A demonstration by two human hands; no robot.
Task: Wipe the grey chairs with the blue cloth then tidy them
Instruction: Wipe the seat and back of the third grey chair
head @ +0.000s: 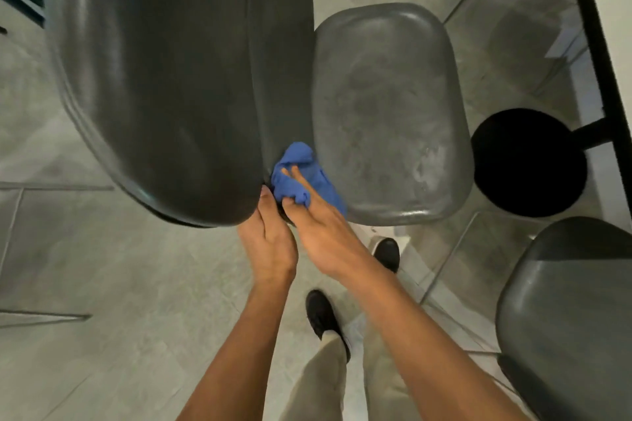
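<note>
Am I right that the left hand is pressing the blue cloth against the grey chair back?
Not quite: the head view shows the right hand pressing the blue cloth against the grey chair back. The left hand steadies the chair's edge.

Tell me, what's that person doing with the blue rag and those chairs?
A person is cleaning grey chairs. The right hand presses a bunched blue cloth against the lower edge of a chair's backrest, where it meets the seat. The left hand steadies the backrest's edge right beside it. The seat looks smudged and streaky. Another grey chair stands to the right, next to a round black table base.
</note>
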